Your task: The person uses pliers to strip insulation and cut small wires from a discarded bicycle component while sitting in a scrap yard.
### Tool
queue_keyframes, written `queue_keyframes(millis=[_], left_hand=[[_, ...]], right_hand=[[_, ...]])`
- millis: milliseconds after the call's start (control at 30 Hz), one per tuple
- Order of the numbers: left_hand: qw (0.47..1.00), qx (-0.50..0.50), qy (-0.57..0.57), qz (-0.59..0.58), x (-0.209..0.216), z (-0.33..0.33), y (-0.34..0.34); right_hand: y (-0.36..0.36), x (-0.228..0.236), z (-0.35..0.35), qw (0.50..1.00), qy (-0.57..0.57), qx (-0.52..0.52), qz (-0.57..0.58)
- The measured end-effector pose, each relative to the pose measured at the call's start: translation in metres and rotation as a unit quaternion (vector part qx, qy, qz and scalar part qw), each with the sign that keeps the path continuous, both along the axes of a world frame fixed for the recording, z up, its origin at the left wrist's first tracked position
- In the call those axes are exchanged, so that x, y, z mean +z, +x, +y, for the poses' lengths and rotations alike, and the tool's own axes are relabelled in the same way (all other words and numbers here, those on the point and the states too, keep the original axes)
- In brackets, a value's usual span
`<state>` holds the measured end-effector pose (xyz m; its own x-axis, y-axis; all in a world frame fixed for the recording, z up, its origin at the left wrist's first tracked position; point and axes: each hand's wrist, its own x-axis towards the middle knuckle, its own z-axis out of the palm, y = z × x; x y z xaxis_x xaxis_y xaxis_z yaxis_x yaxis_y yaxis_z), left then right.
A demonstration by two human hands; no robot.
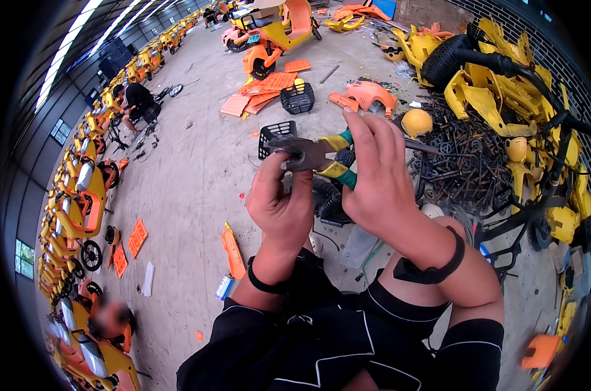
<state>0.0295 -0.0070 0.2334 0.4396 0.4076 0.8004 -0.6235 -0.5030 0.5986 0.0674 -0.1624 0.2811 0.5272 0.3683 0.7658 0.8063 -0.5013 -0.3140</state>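
My right hand point(377, 159) is closed round the green-and-yellow handles of a pair of pliers point(316, 156), raised in front of me with the jaws toward the left. My left hand point(282, 205) is closed at the jaw end, thumb and fingers pinching a small dark metal part point(294, 148). The part touches the jaws; its exact shape is hard to make out. A thin metal rod point(420, 146) sticks out to the right from behind my right hand, and I cannot tell whether that hand holds it.
Black crates point(297, 98) and orange panels point(269, 85) lie ahead. At right are a heap of dark metal parts point(461, 163), yellow body panels point(478, 98) and a black frame point(504, 228). Yellow scooters point(80, 195) line the left, where a person point(139, 104) crouches farther back.
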Motion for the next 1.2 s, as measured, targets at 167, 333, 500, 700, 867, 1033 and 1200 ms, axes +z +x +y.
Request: queue_keyframes(millis=[167, 333, 500, 700, 867, 1033, 1200], left_hand=[[0.998, -0.036, -0.041, -0.008, 0.004, -0.008, 0.001], [0.996, -0.047, -0.07, 0.01, 0.006, -0.01, -0.003], [0.994, -0.05, -0.1, 0.01, 0.012, -0.015, -0.004], [0.996, 0.019, -0.087, -0.006, 0.002, -0.009, 0.006], [0.998, 0.023, -0.063, -0.005, 0.005, -0.008, 0.005], [0.998, 0.026, -0.059, -0.005, 0.003, -0.01, 0.007], [0.998, 0.029, -0.044, 0.032, 0.003, -0.011, 0.003]], right_hand=[[-0.001, 0.004, -0.001, 1.0, -0.008, -0.017, -0.012], [0.001, 0.005, -0.001, 0.999, -0.01, -0.019, -0.026], [-0.002, 0.0, 0.002, 0.999, -0.027, -0.028, -0.022], [-0.001, -0.003, 0.005, 0.998, -0.034, -0.047, -0.039], [0.003, -0.001, 0.003, 0.997, -0.04, -0.044, -0.039], [0.009, -0.001, 0.002, 0.994, -0.05, -0.068, -0.066], [0.015, 0.003, -0.008, 0.993, -0.06, -0.063, -0.077]])
